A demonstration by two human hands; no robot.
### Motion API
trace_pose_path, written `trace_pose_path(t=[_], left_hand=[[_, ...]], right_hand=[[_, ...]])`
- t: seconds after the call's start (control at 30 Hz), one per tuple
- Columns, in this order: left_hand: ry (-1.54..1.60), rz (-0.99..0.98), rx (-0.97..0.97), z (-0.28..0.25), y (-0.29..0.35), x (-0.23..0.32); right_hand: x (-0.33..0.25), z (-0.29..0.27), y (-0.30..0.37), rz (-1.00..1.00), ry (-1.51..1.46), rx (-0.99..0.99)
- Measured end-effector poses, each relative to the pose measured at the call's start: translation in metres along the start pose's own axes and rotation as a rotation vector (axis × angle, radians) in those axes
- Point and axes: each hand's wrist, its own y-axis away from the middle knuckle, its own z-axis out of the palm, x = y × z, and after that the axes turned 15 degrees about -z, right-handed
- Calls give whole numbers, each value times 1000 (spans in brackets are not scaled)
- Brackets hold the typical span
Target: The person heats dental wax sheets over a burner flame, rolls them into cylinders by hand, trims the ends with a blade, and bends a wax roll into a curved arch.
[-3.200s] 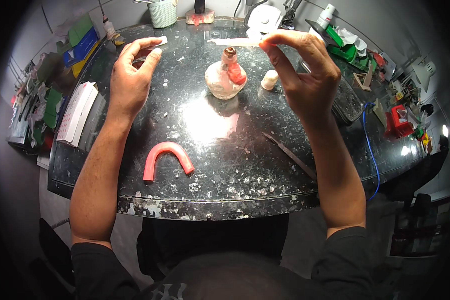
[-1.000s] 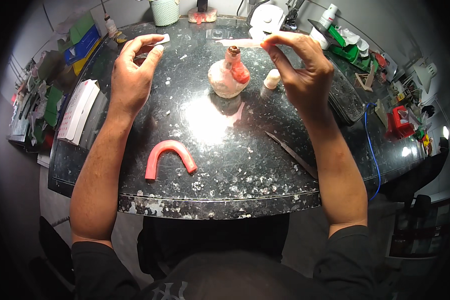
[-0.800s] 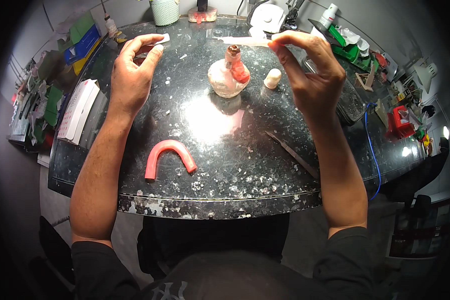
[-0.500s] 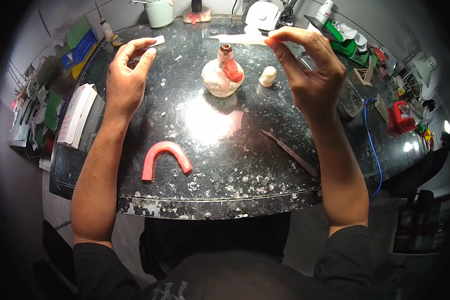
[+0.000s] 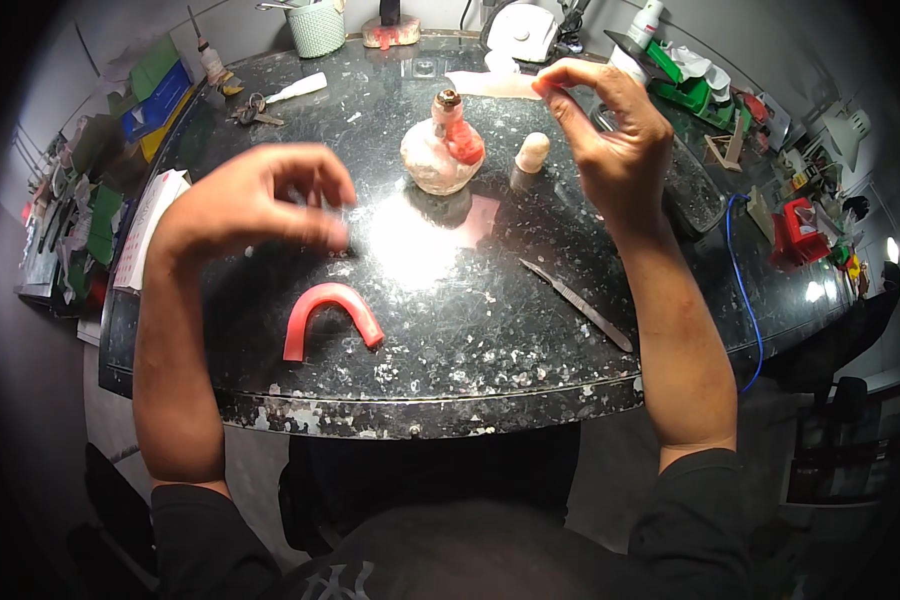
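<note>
In my right hand (image 5: 620,135), thumb and forefinger pinch the end of a thin pale pink sheet (image 5: 495,85), probably wax, which stretches out to the left. My left hand (image 5: 270,200), smeared by motion, hovers over the left side of the table with fingers curved apart and nothing visible in them. Between the hands stands a round glass spirit lamp (image 5: 442,155) smeared with red. Its pale cap (image 5: 533,153) sits beside it. A red U-shaped wax roll (image 5: 332,297) lies near the front edge. To its right lies a slim metal knife (image 5: 580,306).
On the dark speckled table (image 5: 450,350), a white tube-like piece (image 5: 297,88) lies by some keys (image 5: 255,112). Behind are a woven cup (image 5: 316,30) and a white device (image 5: 520,32). A blue cable (image 5: 745,290) runs down the right; a white box (image 5: 148,235) stands left.
My left hand has come away from the white piece at the back, moving nearer and to the right. My right hand stays pinched on the sheet, barely shifted.
</note>
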Motion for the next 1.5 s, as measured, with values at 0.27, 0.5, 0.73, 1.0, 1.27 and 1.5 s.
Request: trace_pose_path(t=[0.27, 0.5, 0.73, 1.0, 1.27, 1.5], left_hand=[[-413, -112, 9, 29, 14, 11], [-385, -191, -101, 16, 3, -1], [-453, 51, -150, 33, 13, 13], [-430, -31, -167, 32, 4, 5], [-562, 112, -13, 45, 23, 15], [-542, -45, 72, 39, 21, 10]], right_hand=[[-19, 4, -18, -165, -47, 103], [-27, -2, -19, -169, -109, 108], [-34, 3, -20, 390, -650, 246], [-24, -29, -23, 908, -1427, -600], [-22, -21, -2, 968, -1186, -1146], [-45, -28, -39, 910, -469, -1446]])
